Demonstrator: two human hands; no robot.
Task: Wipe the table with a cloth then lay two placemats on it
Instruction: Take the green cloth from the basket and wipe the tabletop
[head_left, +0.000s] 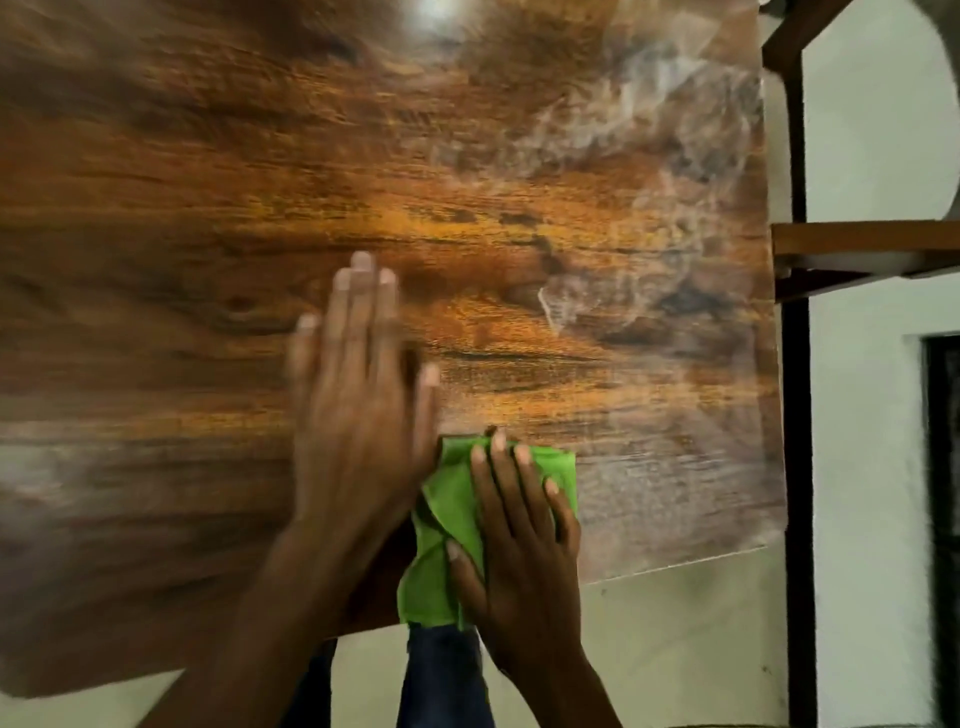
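**Green cloth near the bottom edge of the table**

I see no boxes or bowls here. My right hand (524, 551) lies flat on the green cloth (447, 525), fingers straight and a little spread, pressing it down. The cloth sits low in the middle of the frame, and its bottom corner hangs over the table edge. My left hand (358, 415) lies flat on the table (182, 234) just beside the cloth, fingers straight and close together. It looks blurry. The brown wood top fills the upper and left parts of the frame. At the upper right it has pale wet smears (649, 156). The table's right edge is near a wooden chair (857, 249). Below is a pale floor (675, 649).
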